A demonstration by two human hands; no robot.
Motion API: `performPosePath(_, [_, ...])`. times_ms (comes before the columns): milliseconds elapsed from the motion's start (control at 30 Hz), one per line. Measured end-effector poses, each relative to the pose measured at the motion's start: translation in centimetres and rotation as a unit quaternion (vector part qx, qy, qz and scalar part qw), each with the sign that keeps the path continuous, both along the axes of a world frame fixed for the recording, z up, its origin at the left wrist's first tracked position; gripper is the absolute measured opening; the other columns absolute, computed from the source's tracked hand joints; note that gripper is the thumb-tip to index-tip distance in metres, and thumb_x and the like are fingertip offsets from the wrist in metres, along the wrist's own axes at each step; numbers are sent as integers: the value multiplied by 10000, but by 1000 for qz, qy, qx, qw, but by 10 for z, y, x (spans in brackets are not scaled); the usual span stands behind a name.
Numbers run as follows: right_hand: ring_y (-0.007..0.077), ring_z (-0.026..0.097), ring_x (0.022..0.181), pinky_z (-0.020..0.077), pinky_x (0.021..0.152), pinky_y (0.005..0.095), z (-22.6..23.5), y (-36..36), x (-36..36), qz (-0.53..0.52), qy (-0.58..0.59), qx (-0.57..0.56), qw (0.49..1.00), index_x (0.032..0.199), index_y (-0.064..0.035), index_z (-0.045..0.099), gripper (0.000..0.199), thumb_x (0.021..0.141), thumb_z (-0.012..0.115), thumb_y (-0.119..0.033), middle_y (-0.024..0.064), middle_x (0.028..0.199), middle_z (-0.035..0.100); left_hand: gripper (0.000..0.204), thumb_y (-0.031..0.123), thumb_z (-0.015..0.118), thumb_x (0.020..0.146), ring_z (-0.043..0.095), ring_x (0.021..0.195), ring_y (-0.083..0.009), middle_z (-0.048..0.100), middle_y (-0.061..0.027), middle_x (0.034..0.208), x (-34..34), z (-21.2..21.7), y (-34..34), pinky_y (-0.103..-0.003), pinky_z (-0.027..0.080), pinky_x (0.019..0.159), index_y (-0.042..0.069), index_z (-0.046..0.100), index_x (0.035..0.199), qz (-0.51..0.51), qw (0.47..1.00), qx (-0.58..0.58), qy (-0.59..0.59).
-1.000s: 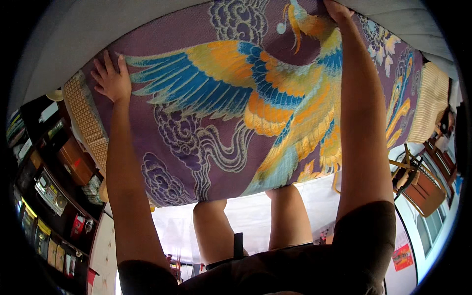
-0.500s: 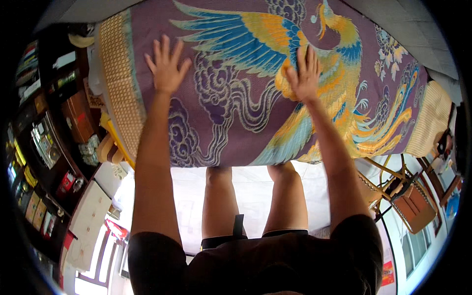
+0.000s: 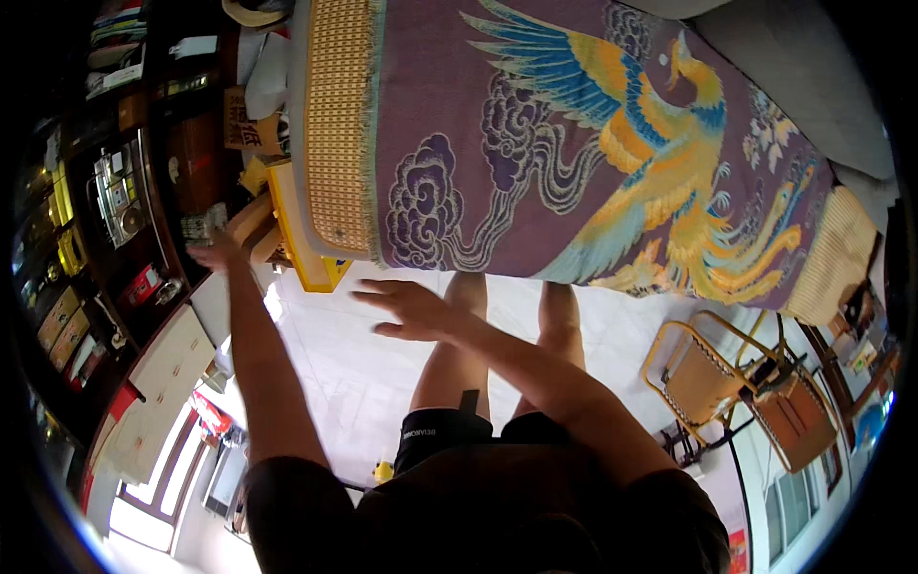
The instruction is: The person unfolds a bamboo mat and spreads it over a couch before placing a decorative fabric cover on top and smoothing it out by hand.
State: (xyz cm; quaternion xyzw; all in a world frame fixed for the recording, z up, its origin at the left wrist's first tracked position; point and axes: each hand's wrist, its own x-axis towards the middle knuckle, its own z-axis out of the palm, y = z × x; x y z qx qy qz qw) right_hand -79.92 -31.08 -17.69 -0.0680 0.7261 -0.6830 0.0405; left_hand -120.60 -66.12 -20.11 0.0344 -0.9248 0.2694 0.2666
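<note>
A purple woven cover with a blue and gold phoenix lies spread over a seat, fringed along its left edge. Beneath that edge shows a tan woven mat. My right hand is off the cover, in the air just below its front edge, palm down with fingers stretched and apart, holding nothing. Further left, my left hand is raised near the dark shelves and a brown wooden piece; it is blurred, but its fingers look spread, with nothing visible in them.
Dark shelves full of small items stand at the left. A yellow box sits by the seat's left end, with a cardboard box behind. At the right is a folding chair. Grey cushions border the cover's far side.
Both hands have left the cover, where they lay flat, and swung left and toward me. My view has turned left, showing more of the shelves and the yellow box.
</note>
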Motion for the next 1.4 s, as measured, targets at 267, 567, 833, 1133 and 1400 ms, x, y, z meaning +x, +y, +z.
performPosePath(267, [348,465,1173,403,972,427,-88,-7,50,-215,-299,150,918,1297,-128,460,468,864,543,-287,191,1303,462,563,427,512,890,587,974,-370,605,-198,1114,23,-84,115,-448,451,845,40,446,1294,-82,758,417,-494])
performPosePath(567, [351,310,1287,374,973,472,-144,85,263,-226,-454,489,710,1409,-283,321,745,747,634,-146,152,1504,150,678,239,650,813,151,1385,-315,89,-47,1531,303,-102,259,-432,274,1083,218,328,1409,-448,591,-17,-671])
performPosePath(833, [291,510,1152,444,912,439,-153,-5,304,-52,-549,291,782,1263,-250,525,458,828,557,-388,105,1282,518,581,284,633,817,259,1345,-319,155,-90,1511,320,-123,195,-424,359,1016,196,420,1349,-352,615,-46,-704])
performPosePath(1133, [329,599,975,472,833,437,-137,-145,240,-278,-452,104,841,1214,-136,536,429,846,526,-356,177,1068,625,743,377,722,721,453,1163,-375,487,-252,1243,247,-200,137,-404,365,989,-32,438,1273,-249,654,256,-667])
performPosePath(1400, [343,616,913,486,797,427,-143,-167,182,-369,-482,87,790,1178,-102,546,393,839,562,-299,172,1008,645,548,340,679,799,582,1006,-310,596,-169,1091,314,-172,200,-408,454,851,-21,489,1165,-119,727,193,-648])
